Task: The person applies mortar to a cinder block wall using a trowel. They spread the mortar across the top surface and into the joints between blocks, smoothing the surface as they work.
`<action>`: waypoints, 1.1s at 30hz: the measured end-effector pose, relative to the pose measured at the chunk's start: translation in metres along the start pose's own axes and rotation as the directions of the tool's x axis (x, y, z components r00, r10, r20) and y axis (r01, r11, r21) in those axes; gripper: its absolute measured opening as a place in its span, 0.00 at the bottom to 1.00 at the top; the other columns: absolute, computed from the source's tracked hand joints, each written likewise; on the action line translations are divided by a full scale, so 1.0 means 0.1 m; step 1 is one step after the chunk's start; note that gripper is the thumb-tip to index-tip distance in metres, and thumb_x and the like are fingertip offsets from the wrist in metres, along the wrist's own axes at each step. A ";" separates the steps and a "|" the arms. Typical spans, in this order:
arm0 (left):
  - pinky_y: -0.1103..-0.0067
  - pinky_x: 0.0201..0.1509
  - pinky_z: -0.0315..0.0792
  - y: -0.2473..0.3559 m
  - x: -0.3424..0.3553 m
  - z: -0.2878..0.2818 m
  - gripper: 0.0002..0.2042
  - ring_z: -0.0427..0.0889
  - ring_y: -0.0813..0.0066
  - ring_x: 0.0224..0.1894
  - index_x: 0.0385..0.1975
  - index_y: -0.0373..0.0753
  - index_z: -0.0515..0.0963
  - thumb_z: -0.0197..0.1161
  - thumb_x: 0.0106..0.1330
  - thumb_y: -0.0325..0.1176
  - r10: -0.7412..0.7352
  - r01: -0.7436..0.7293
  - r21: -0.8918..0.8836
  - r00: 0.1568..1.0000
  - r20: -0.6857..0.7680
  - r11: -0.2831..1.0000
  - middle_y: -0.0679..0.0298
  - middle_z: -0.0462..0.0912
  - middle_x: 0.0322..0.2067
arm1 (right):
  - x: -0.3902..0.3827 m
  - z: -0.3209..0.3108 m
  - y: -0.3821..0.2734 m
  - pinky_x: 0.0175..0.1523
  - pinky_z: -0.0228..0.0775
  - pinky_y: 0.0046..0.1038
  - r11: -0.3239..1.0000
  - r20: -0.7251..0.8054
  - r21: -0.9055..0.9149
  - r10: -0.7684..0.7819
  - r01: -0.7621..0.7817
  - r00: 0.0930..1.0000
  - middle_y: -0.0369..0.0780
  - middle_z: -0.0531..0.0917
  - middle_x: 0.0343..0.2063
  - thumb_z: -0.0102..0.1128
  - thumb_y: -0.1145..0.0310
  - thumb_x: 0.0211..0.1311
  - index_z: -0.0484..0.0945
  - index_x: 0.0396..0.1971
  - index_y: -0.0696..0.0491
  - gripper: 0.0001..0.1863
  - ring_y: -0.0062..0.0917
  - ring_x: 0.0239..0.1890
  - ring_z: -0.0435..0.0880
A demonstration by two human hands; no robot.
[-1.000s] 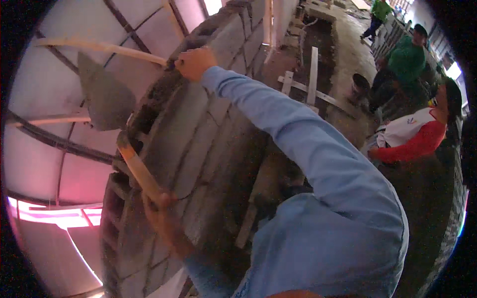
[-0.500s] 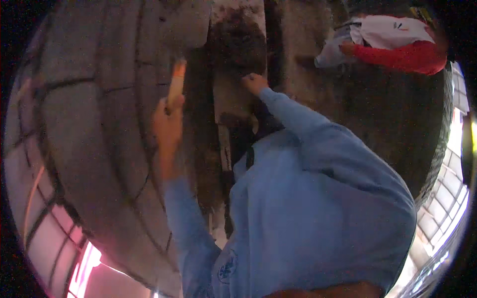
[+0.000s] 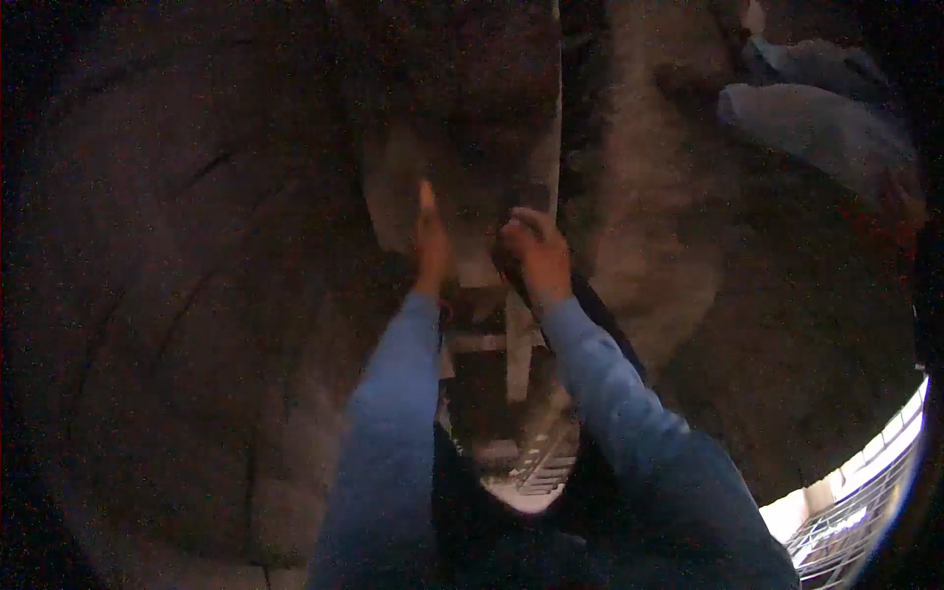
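Note:
My left hand [image 3: 431, 258] is closed over the bench. From it points a slim, pale stick-like tool [image 3: 426, 197] with an orange tint. The picture is too dark and blurred to tell its kind. To the right, my right hand [image 3: 541, 254] is held low over the bench with its fingers curled in. Whatever lies between those fingers, if anything, is hidden in shadow. Beneath both hands runs the worn, dirty bench top [image 3: 472, 251], pale near me and dark farther off.
At the upper right another person's pale trouser leg [image 3: 816, 123] stretches toward the bench, with a dim red sleeve [image 3: 885, 231] below it. Dark, stained floor [image 3: 678, 236] lies to the right. A bright wire-mesh panel [image 3: 836, 531] shows at the lower right.
My view has tipped down and the picture has darkened. My left hand, raised at the left with the pale tool before, is now low beside my right hand over the bench.

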State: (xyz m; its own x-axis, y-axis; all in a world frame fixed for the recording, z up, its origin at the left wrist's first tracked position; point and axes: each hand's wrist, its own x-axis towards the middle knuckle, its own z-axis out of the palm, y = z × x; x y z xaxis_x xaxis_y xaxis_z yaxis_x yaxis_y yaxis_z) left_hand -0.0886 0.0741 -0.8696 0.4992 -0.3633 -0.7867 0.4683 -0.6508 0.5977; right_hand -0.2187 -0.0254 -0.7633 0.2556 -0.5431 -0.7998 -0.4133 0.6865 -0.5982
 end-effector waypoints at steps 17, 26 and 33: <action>0.60 0.57 0.70 -0.48 0.74 0.36 0.26 0.75 0.47 0.56 0.71 0.42 0.56 0.48 0.74 0.33 0.560 -0.292 0.805 0.826 -0.060 0.517 0.50 0.67 0.64 | 0.12 0.07 0.00 0.52 0.73 0.31 0.989 -0.137 0.149 0.037 -0.017 0.990 0.40 0.80 0.48 0.50 0.52 0.72 0.74 0.55 0.52 0.22 0.28 0.46 0.82; 0.78 0.31 0.74 -1.10 -1.07 -0.03 0.29 0.78 0.77 0.34 0.70 0.39 0.60 0.52 0.73 0.46 -0.209 0.223 0.047 0.955 -0.212 0.974 0.65 0.80 0.46 | -0.01 -0.49 0.24 0.57 0.68 0.29 0.978 -0.119 0.146 0.166 -0.148 0.979 0.41 0.81 0.48 0.51 0.52 0.70 0.70 0.58 0.53 0.25 0.27 0.51 0.80; 0.73 0.20 0.67 -0.95 0.06 0.43 0.27 0.70 0.73 0.18 0.43 0.40 0.74 0.50 0.69 0.63 0.022 -0.004 0.170 0.994 -0.104 0.985 0.67 0.74 0.23 | -0.04 -0.14 0.01 0.50 0.74 0.29 0.989 -0.083 0.104 0.110 -0.101 0.990 0.42 0.80 0.48 0.50 0.62 0.72 0.71 0.56 0.53 0.17 0.28 0.48 0.82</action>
State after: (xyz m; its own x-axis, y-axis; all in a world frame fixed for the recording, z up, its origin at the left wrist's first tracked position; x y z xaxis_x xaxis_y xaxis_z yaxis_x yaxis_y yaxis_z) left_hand -0.1608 0.1048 -0.9378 0.5827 -0.3062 -0.7528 0.3353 -0.7532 0.5659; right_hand -0.2323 -0.0297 -0.7597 0.1348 -0.5027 -0.8539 -0.3436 0.7846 -0.5161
